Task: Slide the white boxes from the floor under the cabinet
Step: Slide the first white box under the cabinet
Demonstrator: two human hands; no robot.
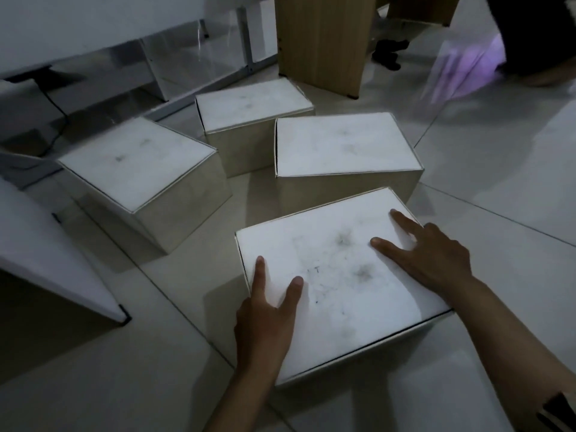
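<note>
While both hands lie flat on its lid, the nearest white box [339, 285] sits on the floor [467, 169] straight ahead of the person, at about 12 o'clock from the wrists. The left hand [265, 319] rests near the lid's 8 o'clock corner, fingers straight, some hanging over the left edge; the right hand [436, 257] presses near the 2 o'clock corner, fingers spread. Neither is grasping anything: both are released and bearing on the cardboard. The box's long axis runs from roughly 7 to 1 o'clock, so it is skewed a little to the push. The hands look about equally near.

Three more boxes stand beyond: the left box [137, 163] at 10 o'clock, the far box [252, 104] at 12, the right box [343, 145] at 1, which is just beside the held one. The likely goal is the dark gap under the white cabinet [93, 23] at 10 to 11 o'clock, so the push would probably have to veer left.

That gap is dim and its depth is hard to judge. A wooden panel [324, 39] is cut off at the top. A blurred figure [530, 35] at 2 o'clock cannot be made out.
</note>
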